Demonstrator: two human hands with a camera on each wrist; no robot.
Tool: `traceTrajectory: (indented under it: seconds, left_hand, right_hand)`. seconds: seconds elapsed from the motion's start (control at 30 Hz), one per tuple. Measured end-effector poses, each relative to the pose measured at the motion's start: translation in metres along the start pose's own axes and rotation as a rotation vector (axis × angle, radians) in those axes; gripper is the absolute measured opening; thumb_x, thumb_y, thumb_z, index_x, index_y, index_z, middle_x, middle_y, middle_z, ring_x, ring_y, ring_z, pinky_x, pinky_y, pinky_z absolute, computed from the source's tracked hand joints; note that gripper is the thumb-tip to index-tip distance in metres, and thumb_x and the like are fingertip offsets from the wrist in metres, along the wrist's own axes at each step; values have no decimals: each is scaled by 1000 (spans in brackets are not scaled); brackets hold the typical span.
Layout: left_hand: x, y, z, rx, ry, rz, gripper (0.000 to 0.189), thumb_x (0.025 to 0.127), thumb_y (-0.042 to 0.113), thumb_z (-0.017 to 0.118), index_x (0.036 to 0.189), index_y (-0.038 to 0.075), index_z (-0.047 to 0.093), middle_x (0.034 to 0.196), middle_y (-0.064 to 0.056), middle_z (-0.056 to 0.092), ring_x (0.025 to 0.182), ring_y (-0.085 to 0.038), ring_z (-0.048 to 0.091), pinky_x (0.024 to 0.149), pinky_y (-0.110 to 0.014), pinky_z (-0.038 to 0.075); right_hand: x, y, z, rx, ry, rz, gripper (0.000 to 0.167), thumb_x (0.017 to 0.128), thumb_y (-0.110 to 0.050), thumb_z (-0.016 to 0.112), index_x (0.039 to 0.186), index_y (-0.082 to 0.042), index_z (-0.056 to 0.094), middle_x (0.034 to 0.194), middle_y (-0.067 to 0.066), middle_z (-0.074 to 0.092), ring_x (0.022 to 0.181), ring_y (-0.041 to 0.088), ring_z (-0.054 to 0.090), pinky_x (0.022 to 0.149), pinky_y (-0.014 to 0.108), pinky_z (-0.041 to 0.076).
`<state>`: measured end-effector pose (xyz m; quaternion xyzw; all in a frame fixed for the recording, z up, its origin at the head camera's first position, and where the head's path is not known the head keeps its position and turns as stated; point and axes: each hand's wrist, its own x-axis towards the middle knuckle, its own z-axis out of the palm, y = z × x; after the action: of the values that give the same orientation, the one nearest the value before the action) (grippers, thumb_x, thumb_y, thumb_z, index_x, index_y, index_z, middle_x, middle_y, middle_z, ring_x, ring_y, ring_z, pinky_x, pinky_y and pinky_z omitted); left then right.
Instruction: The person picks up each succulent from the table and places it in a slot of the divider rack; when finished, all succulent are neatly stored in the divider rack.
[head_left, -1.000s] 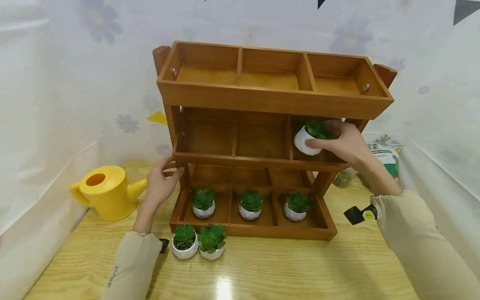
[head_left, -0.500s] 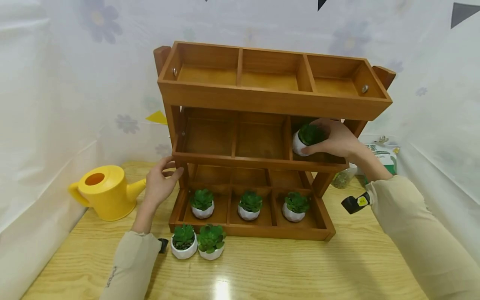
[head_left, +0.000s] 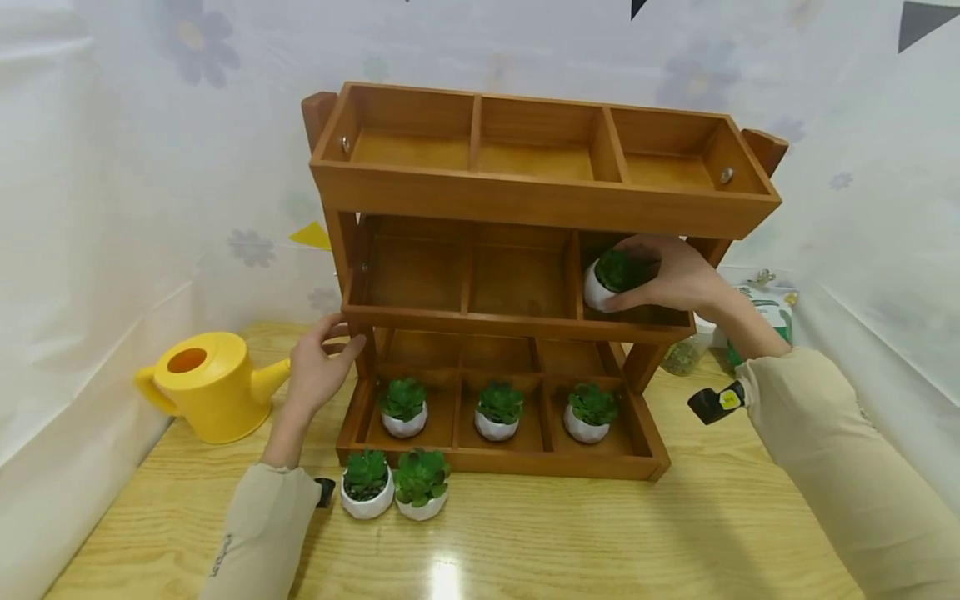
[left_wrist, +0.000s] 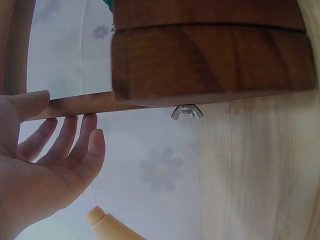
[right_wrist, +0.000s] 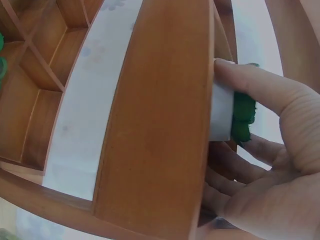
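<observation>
A three-tier wooden plant shelf (head_left: 551,198) stands on the table. In its middle tier's right compartment, my right hand (head_left: 671,275) holds a small potted succulent (head_left: 598,289) with a white pot. The right wrist view shows my thumb and fingers about that white pot (right_wrist: 221,114), partly hidden behind the tier's front board. My left hand (head_left: 322,367) is at the shelf's left upright; in the left wrist view its thumb lies on one side of the wooden post (left_wrist: 82,104) and its fingers (left_wrist: 90,132) on the other.
The bottom tier holds three potted succulents (head_left: 497,412). Two more potted succulents (head_left: 422,483) stand on the table before it. A yellow watering can (head_left: 213,387) is at the left. Behind my right arm are a jar (head_left: 686,354) and a white-green bag (head_left: 768,308).
My right hand has lowered the potted succulent slightly and moved it left, deeper into the right middle compartment. My left hand stays at the upright.
</observation>
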<state>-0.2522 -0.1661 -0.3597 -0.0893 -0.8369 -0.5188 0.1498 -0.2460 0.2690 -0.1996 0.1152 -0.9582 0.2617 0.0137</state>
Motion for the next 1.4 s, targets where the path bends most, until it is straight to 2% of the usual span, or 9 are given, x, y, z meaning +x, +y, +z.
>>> traceTrajectory:
  seconds: [0.23,0.5,0.67,0.87,0.97,1.1,1.13,1.27,1.4]
  left_hand:
    - [1,-1,1,5,7,5,47,95,17,60,137,-1,48,121,-28,58,104,-44,60,89,-53,49]
    - [2,-4,2,3,9,9,47,95,17,61,136,-1,49,121,-28,59,103,-44,60,88,-54,49]
    - [3,-5,1,3,12,13,48,95,18,60,137,-1,48,121,-28,58,103,-45,60,87,-54,50]
    - [3,-6,0,3,8,-2,49,95,19,59,138,-1,47,123,-27,57,104,-45,59,88,-54,50]
    - [2,-6,-1,5,4,-7,49,96,19,59,139,-1,46,124,-27,57,105,-45,59,88,-54,50]
    - [1,-5,-1,5,-3,-11,49,96,20,59,139,0,46,125,-27,56,106,-44,58,89,-54,50]
    - [1,-5,-1,3,-4,-13,50,96,21,59,139,0,46,125,-27,56,107,-44,58,89,-54,49]
    - [1,-3,-2,-1,9,-23,49,96,20,60,139,0,47,123,-27,57,106,-44,59,89,-53,49]
    - [1,-3,-4,12,24,-19,48,95,17,60,137,-1,47,122,-27,58,104,-44,60,88,-53,50]
  right_hand:
    - [-6,0,-3,90,-33,-12,77,75,-24,84,139,-5,44,141,20,41,128,37,40,99,56,38]
    - [-18,4,-6,79,-82,-7,71,78,-17,81,138,-4,45,137,23,45,117,41,51,92,53,46]
    - [-28,6,-7,93,-68,-22,68,83,-19,77,139,-2,43,136,21,48,119,37,50,90,50,48]
    - [-45,4,-2,48,44,-51,63,84,-22,76,136,-1,47,132,19,52,114,36,54,86,47,50]
    - [-58,-1,4,54,141,-75,59,84,-22,76,134,-2,50,129,18,53,111,32,54,88,35,50]
    - [-77,-10,15,141,266,-85,54,83,-18,77,130,-7,53,128,8,54,107,12,54,84,10,44]
    - [-81,-13,19,179,283,-94,53,83,-16,76,130,-7,53,127,6,54,106,9,55,84,8,44]
    - [-90,-23,42,310,315,-170,50,83,-8,75,128,-3,55,120,6,58,102,4,60,81,12,49]
    - [-92,-31,82,297,290,-213,49,80,-7,78,124,-4,58,118,6,61,104,11,59,86,16,49]
